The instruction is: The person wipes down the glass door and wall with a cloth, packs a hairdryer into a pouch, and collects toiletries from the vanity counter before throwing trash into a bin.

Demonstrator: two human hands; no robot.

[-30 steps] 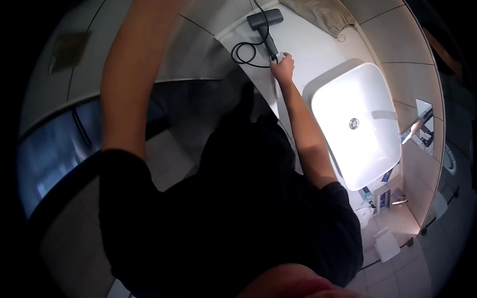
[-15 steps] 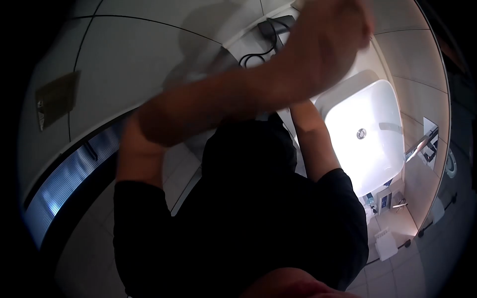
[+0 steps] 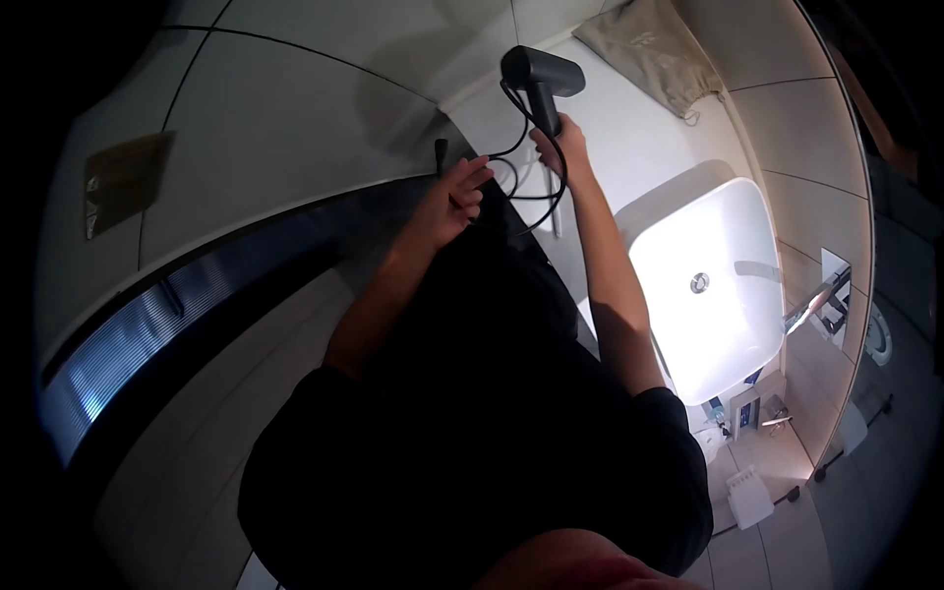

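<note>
A dark hair dryer (image 3: 544,74) is held up over the white counter, and my right hand (image 3: 562,143) is closed around its handle. The black cord (image 3: 562,182) hangs from the dryer in loose loops between my hands. To the left of it, my left hand (image 3: 454,202) has its fingers partly curled at the cord, and a loop runs up to its fingertips. Just above that hand a short dark piece (image 3: 441,150) sticks up; it may be the plug, but I cannot tell.
A beige drawstring bag (image 3: 654,59) lies on the counter (image 3: 610,138) at the back. The white basin (image 3: 688,329) stands at the right, with a tap (image 3: 816,300) beside it. A small frame (image 3: 744,413) and bottles are nearer me. A brown packet (image 3: 126,185) is at the far left.
My left arm has come down from across the upper view to the left side, at the cord. The dryer, my right hand and the bag now show clearly.
</note>
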